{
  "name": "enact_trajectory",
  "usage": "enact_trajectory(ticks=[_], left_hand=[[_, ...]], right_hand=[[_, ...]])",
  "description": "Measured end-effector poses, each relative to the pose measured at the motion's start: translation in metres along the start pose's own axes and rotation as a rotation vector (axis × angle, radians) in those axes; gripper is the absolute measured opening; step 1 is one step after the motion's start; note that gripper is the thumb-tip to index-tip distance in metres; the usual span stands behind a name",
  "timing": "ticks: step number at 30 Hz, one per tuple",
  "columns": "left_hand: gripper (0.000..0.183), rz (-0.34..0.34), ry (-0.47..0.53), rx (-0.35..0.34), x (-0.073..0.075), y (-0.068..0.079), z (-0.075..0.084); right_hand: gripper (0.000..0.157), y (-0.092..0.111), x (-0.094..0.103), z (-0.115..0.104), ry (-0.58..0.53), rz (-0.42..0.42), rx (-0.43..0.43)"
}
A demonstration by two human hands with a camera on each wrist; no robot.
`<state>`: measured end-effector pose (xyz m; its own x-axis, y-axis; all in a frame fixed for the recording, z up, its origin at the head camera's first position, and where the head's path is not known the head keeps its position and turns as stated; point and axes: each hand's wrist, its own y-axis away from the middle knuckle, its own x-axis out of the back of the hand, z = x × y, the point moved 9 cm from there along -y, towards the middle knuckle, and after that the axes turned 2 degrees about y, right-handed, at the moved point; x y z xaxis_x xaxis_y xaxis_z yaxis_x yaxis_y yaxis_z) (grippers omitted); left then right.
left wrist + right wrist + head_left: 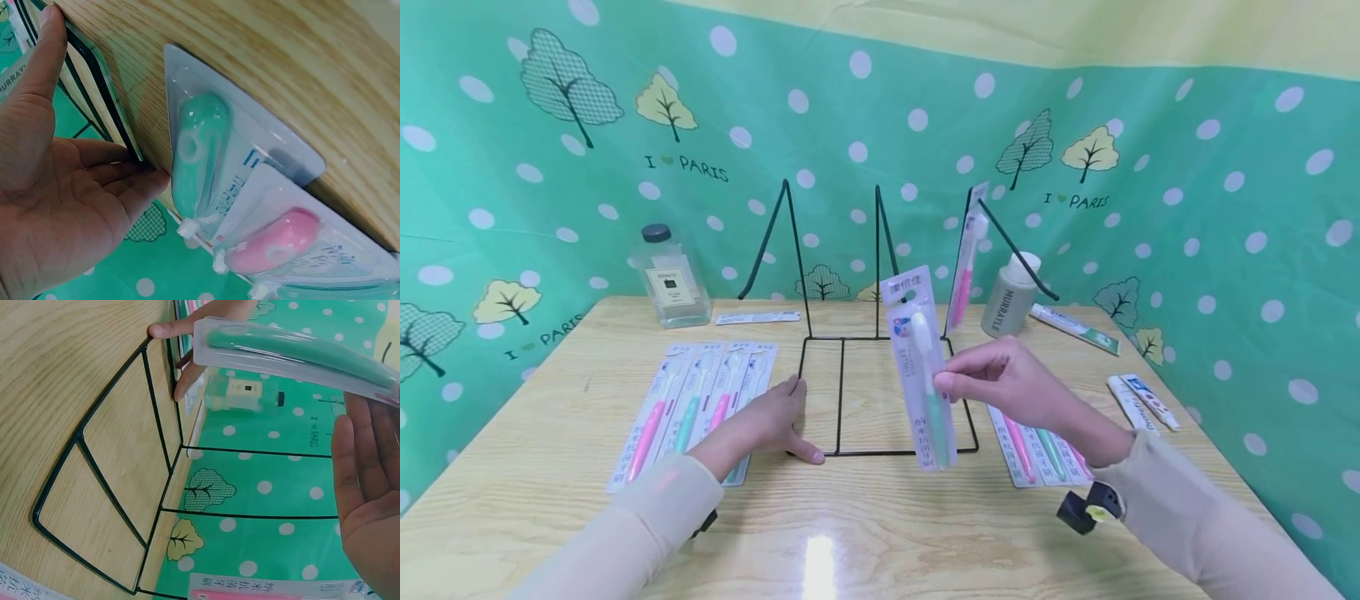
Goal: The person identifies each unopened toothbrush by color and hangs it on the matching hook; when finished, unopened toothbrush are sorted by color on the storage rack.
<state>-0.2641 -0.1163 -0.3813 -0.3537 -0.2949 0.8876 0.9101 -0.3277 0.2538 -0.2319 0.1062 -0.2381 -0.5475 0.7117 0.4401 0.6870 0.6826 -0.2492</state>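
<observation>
Rack [840,397] seemingly steadied at eight o'clock by the spread left hand [777,419]; packaged toothbrush [919,375] pinched edgewise by the right hand [1003,383].

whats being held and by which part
The right grip pinches a packaged green toothbrush by one long edge, about midway; the left grip touches the rack.

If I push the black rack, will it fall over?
Probably not: the rack has a wide base flat on the table. It may slide easily, since its thin wire looks light. The hanging pink brush might swing.
</observation>
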Motion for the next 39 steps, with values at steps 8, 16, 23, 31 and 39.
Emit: enact_trajectory(ticks=[8, 16, 23, 31, 39], left_hand=[[0.121, 0.008, 0.0, -0.003, 0.001, -0.001, -0.002], [0.122, 0.007, 0.02, 0.009, -0.001, -0.003, -0.003], [0.122, 0.01, 0.007, 0.015, -0.002, -0.004, -0.005], [0.122, 0.017, 0.001, 0.007, -0.003, -0.004, -0.005], [0.122, 0.016, 0.008, 0.008, -0.004, -0.003, -0.005]], right_hand=[[0.019, -0.015, 0.001, 0.01, 0.07, 0.072, -0.065], [0.028, -0.039, 0.002, 0.024, 0.088, 0.173, -0.157], [0.032, -0.066, 0.006, 0.031, -0.01, 0.232, -0.171], [0.034, -0.094, 0.025, 0.046, -0.049, 0.354, -0.263], [0.033, -0.109, 0.037, 0.061, -0.038, 0.4, -0.305]])
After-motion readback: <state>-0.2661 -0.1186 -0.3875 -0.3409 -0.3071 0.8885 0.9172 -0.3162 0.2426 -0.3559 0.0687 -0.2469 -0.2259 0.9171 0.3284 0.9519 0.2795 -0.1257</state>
